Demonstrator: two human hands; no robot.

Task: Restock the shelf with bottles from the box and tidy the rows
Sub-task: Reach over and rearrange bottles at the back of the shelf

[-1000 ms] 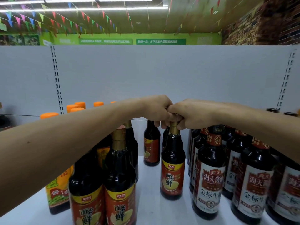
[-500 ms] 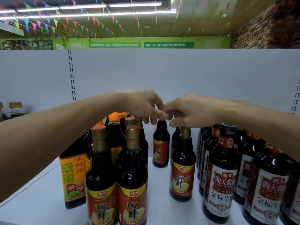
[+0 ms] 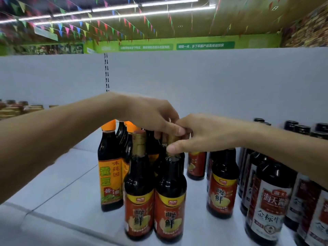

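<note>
The left hand (image 3: 152, 118) and right hand (image 3: 204, 134) are both pinching the gold neck of a bottle (image 3: 170, 197), likely steering it flush beside its neighbour (image 3: 139, 201).

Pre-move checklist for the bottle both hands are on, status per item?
1. Right hand pinches the gold neck of the front bottle: ok.
2. Left hand grip on its cap: cannot tell, the fingers hide the cap.
3. Front bottle upright on the shelf: ok.
4. Clearance to the left neighbour bottle: not ok, the two stand against each other.
5. Free shelf on the right, before the lone red-label bottle: ok.
6. Box: cannot tell, out of view.
</note>
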